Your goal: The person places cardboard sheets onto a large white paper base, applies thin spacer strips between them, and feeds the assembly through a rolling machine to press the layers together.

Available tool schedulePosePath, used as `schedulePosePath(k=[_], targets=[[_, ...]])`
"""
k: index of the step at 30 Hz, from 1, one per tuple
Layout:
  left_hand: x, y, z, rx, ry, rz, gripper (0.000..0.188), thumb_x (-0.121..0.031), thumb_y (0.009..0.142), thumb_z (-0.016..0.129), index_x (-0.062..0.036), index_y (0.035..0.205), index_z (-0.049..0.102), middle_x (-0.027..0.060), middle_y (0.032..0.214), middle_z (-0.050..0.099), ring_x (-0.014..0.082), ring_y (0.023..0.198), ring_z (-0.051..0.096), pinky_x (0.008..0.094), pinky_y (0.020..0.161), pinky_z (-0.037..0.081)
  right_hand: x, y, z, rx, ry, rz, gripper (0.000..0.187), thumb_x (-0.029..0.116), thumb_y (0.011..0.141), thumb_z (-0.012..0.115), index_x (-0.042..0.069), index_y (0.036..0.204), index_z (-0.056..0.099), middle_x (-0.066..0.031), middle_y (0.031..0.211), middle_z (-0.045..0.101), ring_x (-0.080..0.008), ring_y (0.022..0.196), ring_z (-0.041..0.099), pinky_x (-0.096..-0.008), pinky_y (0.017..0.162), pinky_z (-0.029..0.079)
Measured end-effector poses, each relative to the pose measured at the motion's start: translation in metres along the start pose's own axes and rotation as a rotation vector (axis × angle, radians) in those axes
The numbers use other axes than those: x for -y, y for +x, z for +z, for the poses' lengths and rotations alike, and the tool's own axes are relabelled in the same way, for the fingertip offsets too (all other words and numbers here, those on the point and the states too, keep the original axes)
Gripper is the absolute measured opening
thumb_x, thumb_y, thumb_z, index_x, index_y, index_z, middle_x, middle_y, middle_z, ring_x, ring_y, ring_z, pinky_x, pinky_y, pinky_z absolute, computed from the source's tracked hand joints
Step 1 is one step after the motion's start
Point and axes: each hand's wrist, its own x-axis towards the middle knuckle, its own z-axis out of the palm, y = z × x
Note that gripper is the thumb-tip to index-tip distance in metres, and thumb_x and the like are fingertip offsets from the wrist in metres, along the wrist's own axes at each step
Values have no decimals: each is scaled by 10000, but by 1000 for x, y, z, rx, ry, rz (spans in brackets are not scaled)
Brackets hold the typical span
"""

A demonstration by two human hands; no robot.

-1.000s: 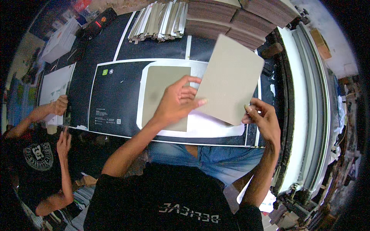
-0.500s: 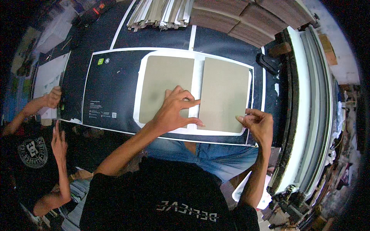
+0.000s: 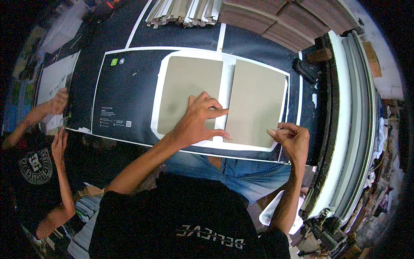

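Observation:
Two greyish-beige boards lie side by side on a white cut-cornered area of a dark printed sheet [image 3: 125,93], a narrow white strip between them. My left hand [image 3: 196,121] reaches over the left board [image 3: 185,77], thumb and index finger spread apart, their tips at the left edge of the right board [image 3: 256,99]. At that board's lower right corner, my right hand [image 3: 293,140] has its thumb on the surface and its curled fingers close by, gripping the edge. The undersides of the boards are hidden.
A bundle of thin strips [image 3: 185,12] and stacked brown boards [image 3: 267,17] sit at the far side. To the right stands a long roller machine [image 3: 351,121], near a black handled tool [image 3: 304,71]. At left, a co-worker's hands [image 3: 58,101] hold a pale sheet.
The whole view has shifted slightly, so the sheet and boards appear higher and further right. Both my hands keep their places at the right board. The co-worker's lower hand has moved up a little.

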Motion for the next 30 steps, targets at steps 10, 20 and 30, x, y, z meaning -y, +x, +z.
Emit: schedulePosePath(k=[10,20,30], targets=[[0,1,-2,-96,-28,-15,898,-429,605,951,-55,1352,623,92,1159,563,284,1135,482,488,1025,344,-1,0,3,-18,-22,-21,357,202,739,924,-57,928,765,-76,706,734,-98,630,662,-264,582,536],[7,50,-26,216,335,168,1393,-841,556,769,-79,1605,260,167,1693,190,363,1574,100,725,1173,57,9,1,-1,17,-60,39,318,142,741,919,-70,908,751,-98,718,737,-109,631,663,-265,593,542],[12,50,-22,272,336,157,1494,-894,545,728,24,1597,198,224,1676,184,351,1575,93,717,1192,-4,9,2,-1,42,-52,65,298,85,752,905,-91,927,740,-124,739,742,-130,675,703,-272,620,580]])
